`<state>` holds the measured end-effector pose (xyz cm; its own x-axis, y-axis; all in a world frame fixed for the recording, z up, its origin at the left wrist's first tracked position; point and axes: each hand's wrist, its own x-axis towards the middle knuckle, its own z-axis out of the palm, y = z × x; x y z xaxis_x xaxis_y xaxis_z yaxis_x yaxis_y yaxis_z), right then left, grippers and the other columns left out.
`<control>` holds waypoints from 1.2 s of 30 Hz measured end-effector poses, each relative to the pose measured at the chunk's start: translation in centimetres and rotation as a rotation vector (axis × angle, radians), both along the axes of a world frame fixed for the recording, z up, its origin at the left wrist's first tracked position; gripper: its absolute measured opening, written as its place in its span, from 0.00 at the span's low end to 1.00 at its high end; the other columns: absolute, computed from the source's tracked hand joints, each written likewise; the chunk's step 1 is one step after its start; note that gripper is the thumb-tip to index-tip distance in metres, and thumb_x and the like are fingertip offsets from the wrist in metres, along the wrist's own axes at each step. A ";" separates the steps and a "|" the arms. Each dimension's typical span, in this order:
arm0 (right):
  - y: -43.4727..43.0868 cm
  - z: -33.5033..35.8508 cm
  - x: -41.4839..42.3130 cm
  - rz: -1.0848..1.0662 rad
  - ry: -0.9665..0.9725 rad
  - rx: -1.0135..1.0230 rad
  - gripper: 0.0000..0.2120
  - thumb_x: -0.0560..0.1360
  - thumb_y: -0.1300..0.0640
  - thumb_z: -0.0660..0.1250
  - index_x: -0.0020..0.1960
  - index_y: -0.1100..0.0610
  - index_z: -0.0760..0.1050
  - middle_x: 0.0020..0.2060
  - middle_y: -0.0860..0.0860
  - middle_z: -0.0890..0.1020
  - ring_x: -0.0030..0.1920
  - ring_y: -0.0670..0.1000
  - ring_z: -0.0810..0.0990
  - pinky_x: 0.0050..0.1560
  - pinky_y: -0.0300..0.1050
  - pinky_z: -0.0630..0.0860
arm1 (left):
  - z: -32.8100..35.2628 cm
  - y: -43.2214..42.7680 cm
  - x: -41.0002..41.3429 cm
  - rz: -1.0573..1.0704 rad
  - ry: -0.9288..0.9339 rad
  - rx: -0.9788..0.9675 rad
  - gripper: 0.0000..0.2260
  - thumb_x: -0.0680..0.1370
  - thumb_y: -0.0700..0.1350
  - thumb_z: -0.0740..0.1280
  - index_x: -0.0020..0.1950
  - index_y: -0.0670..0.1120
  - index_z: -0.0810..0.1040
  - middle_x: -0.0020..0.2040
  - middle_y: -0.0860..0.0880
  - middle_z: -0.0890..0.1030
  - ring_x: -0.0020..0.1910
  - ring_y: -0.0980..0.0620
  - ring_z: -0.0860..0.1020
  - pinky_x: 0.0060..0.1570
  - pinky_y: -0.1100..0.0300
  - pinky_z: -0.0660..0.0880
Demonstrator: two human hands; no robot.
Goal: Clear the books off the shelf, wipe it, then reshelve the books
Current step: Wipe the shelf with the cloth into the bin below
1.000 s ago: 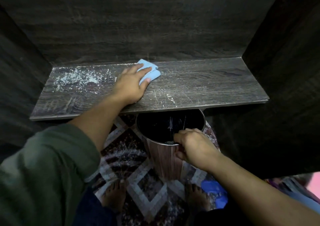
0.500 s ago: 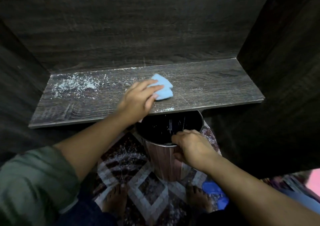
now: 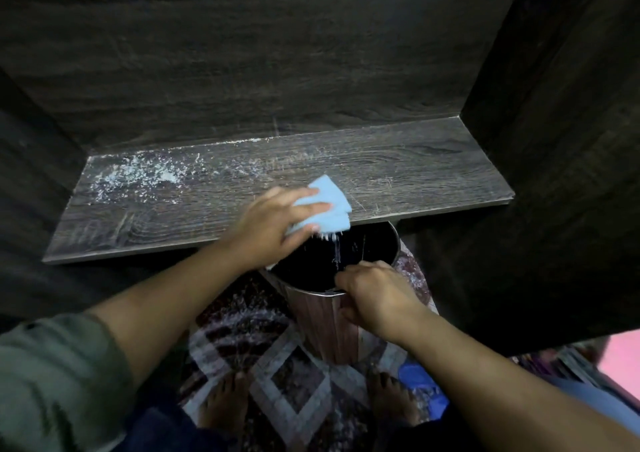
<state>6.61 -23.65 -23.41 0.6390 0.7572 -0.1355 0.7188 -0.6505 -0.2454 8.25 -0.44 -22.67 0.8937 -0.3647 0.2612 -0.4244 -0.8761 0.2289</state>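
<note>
Moved to the front edge of the shelf [image 3: 398,181], above the bin [image 3: 329,323], the left hand [image 3: 273,225] presses flat fingers on the cloth [image 3: 329,206]. The right hand [image 3: 375,296] clasps the bin's rim. Dust [image 3: 334,245] drops in, but the shelf's left end is still dusty. No books are in view.

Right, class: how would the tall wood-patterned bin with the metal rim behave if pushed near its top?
The tall wood-patterned bin looks narrow for its height, so it would probably tip rather than slide. The right hand grips its rim one-handed, suggesting it is fairly light.
</note>
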 end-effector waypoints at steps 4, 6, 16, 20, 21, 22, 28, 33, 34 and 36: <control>0.1 0.1 0.1 0.023 0.004 -0.034 0.12 0.69 0.52 0.70 0.52 0.52 0.74 0.52 0.51 0.79 0.57 0.55 0.75 0.56 0.46 0.68 | 0.5 1.0 -0.6 -0.130 -0.136 -0.003 0.16 0.81 0.50 0.62 0.68 0.50 0.77 0.67 0.48 0.76 0.61 0.47 0.76 0.61 0.52 0.71; 0.2 0.1 0.2 0.025 0.000 -0.035 0.12 0.70 0.53 0.69 0.53 0.53 0.74 0.52 0.51 0.79 0.58 0.55 0.74 0.56 0.46 0.67 | 1.6 2.0 1.2 -0.056 -0.181 -0.007 0.16 0.81 0.49 0.62 0.67 0.48 0.76 0.66 0.46 0.76 0.63 0.46 0.75 0.64 0.51 0.70; -0.2 -0.6 0.5 0.003 0.027 0.012 0.12 0.68 0.53 0.70 0.50 0.54 0.75 0.49 0.52 0.80 0.55 0.57 0.76 0.54 0.48 0.69 | 3.2 4.9 9.8 0.159 -0.368 0.379 0.15 0.78 0.39 0.63 0.64 0.46 0.75 0.62 0.40 0.75 0.63 0.37 0.71 0.60 0.41 0.70; -0.5 -1.0 0.7 -0.005 0.025 0.055 0.11 0.65 0.54 0.72 0.45 0.54 0.75 0.44 0.53 0.80 0.49 0.58 0.78 0.49 0.49 0.72 | 2.5 5.1 9.3 0.346 -0.275 0.280 0.15 0.76 0.43 0.66 0.63 0.44 0.75 0.63 0.38 0.72 0.60 0.36 0.71 0.53 0.42 0.73; -0.4 -1.1 0.7 -0.005 0.024 0.056 0.12 0.64 0.54 0.73 0.45 0.54 0.76 0.43 0.53 0.81 0.48 0.58 0.79 0.48 0.49 0.72 | 2.3 5.1 9.2 0.334 -0.248 0.247 0.16 0.76 0.46 0.65 0.63 0.44 0.75 0.64 0.38 0.72 0.60 0.36 0.71 0.55 0.42 0.73; -0.4 -1.2 0.8 -0.007 0.023 0.058 0.12 0.63 0.54 0.73 0.44 0.54 0.76 0.42 0.53 0.81 0.47 0.58 0.79 0.47 0.49 0.73 | 2.3 4.8 8.9 0.321 -0.206 0.198 0.17 0.76 0.49 0.64 0.62 0.44 0.75 0.64 0.39 0.71 0.61 0.37 0.71 0.58 0.43 0.73; -0.5 -0.9 0.5 -0.033 0.061 0.043 0.12 0.67 0.54 0.70 0.50 0.54 0.76 0.48 0.51 0.80 0.55 0.56 0.76 0.54 0.47 0.70 | 3.5 2.8 8.8 0.491 0.016 -0.101 0.27 0.75 0.55 0.67 0.69 0.44 0.66 0.65 0.43 0.72 0.62 0.41 0.73 0.60 0.50 0.68; -0.4 -0.9 0.5 -0.016 0.075 0.001 0.15 0.68 0.53 0.69 0.54 0.53 0.76 0.50 0.51 0.80 0.56 0.55 0.76 0.56 0.47 0.70 | 3.6 3.8 9.5 0.474 0.125 0.180 0.24 0.80 0.61 0.57 0.72 0.51 0.72 0.66 0.44 0.71 0.62 0.40 0.69 0.62 0.50 0.65; -0.4 -0.8 0.5 -0.016 0.076 -0.005 0.15 0.68 0.53 0.69 0.54 0.53 0.76 0.51 0.51 0.80 0.56 0.55 0.76 0.55 0.47 0.70 | 3.3 3.8 9.2 0.484 0.116 0.206 0.24 0.80 0.62 0.54 0.72 0.54 0.71 0.66 0.46 0.70 0.62 0.40 0.67 0.62 0.48 0.65; -0.5 -0.8 0.6 -0.017 0.082 -0.004 0.14 0.69 0.53 0.70 0.54 0.53 0.76 0.51 0.52 0.79 0.57 0.55 0.75 0.55 0.46 0.69 | 2.9 3.6 8.6 0.535 0.143 0.238 0.24 0.80 0.64 0.51 0.73 0.58 0.68 0.67 0.48 0.68 0.63 0.40 0.65 0.62 0.44 0.64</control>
